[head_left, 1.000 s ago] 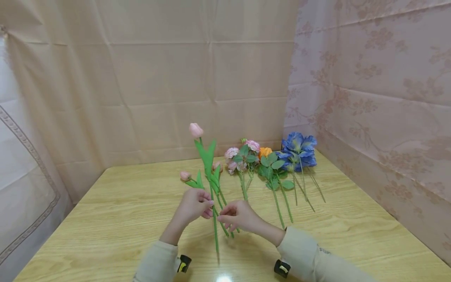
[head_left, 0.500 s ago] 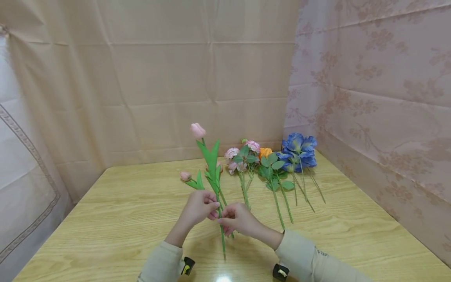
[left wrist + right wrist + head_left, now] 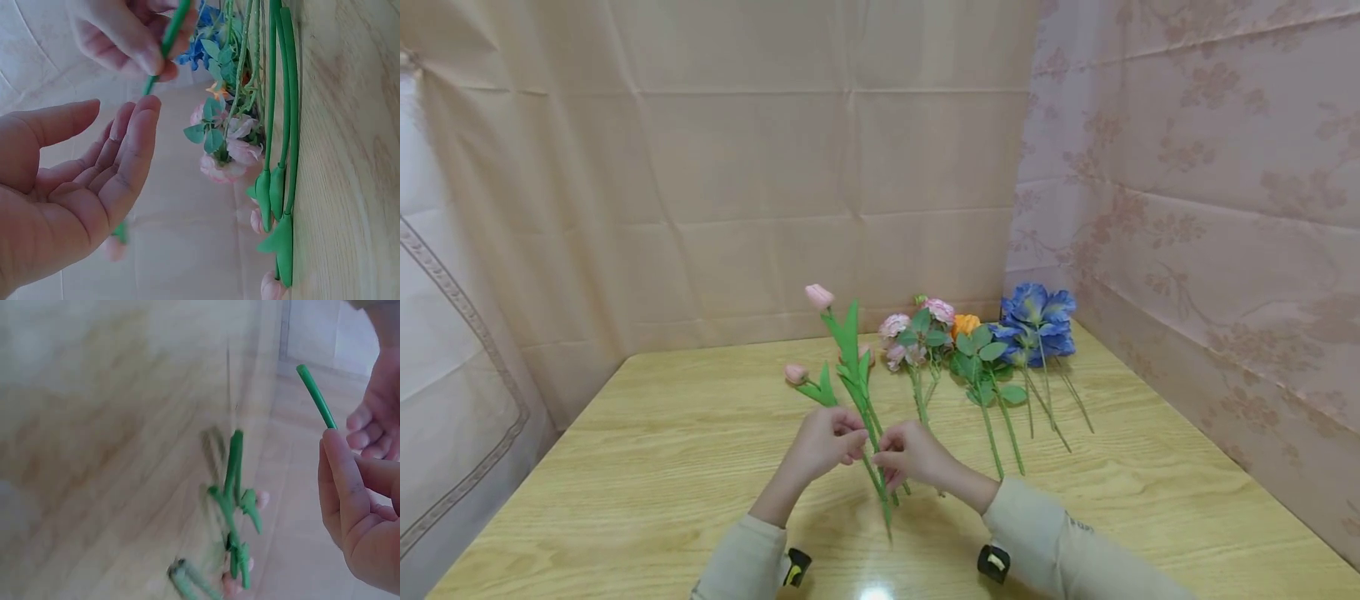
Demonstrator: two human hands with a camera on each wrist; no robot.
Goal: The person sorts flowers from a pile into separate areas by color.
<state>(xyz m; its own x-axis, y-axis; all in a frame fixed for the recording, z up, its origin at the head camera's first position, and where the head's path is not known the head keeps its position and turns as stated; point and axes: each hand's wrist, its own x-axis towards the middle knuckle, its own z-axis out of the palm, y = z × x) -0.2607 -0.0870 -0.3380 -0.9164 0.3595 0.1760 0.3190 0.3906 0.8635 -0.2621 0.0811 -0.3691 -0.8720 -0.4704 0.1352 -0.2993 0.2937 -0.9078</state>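
Note:
My right hand (image 3: 916, 457) pinches the green stem of a pink tulip (image 3: 819, 297) between thumb and fingers, as the right wrist view shows. The tulip is raised off the table, tilted, its bloom to the far left. Beside the stem, my left hand (image 3: 81, 181) has its thumb apart and fingers loosely bent, holding nothing; whether a fingertip touches the stem cannot be told. Below both hands several pink tulips lie on the table, one bloom (image 3: 796, 374) at the left and another (image 3: 867, 357) partly hidden by the raised tulip's leaves.
To the right on the wooden table (image 3: 662, 467) lie pink-and-white flowers (image 3: 895, 327), an orange flower (image 3: 965, 325) with green leaves, and blue flowers (image 3: 1033, 312) with thin stems. A beige curtain (image 3: 737, 167) hangs behind; patterned cloth (image 3: 1210, 208) stands at the right.
The raised tulip has shifted right and its bloom has dipped lower. My left hand has gone from pinching the stem to loosened fingers, while the right hand has come to hold it.

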